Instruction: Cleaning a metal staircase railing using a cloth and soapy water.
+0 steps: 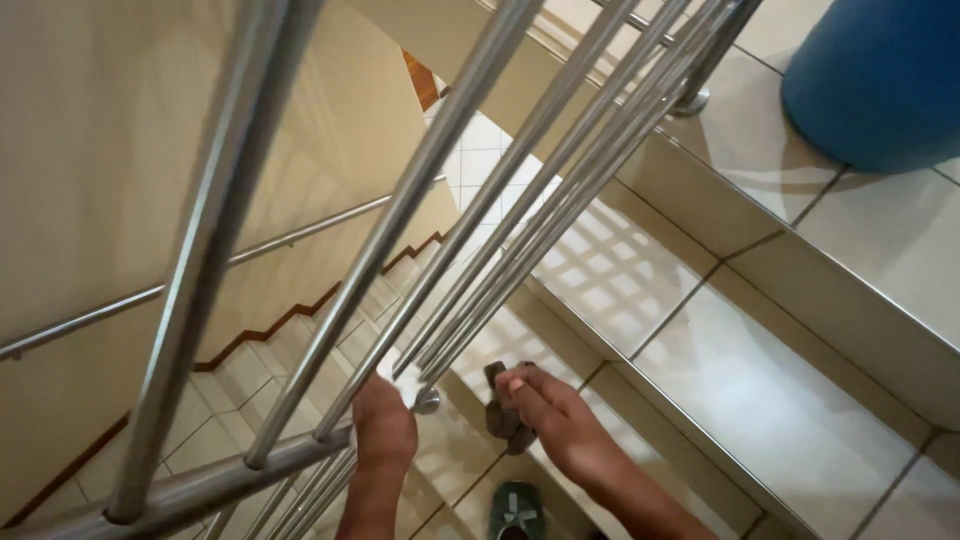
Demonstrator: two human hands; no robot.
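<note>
Railing bars [520,180] of shiny metal cross the view above tiled stairs [760,400], a blue barrel [880,80] at top right. The right hand [545,410] pinches a dark cloth [503,415] near a post's foot; the left hand [383,425] curls around the lower rail [200,485].

Single view, head-worn camera. Looks steeply down from the upper part of a tiled staircase, through the steel railing [450,150], whose bars run very close to the lens and cross the frame diagonally. Both hands sit low centre, near: left hand [385,425], right hand [545,410]. Steps [760,400] fill the right side; the lower flight and wall handrail [300,235] recede at left, farther off.
</note>
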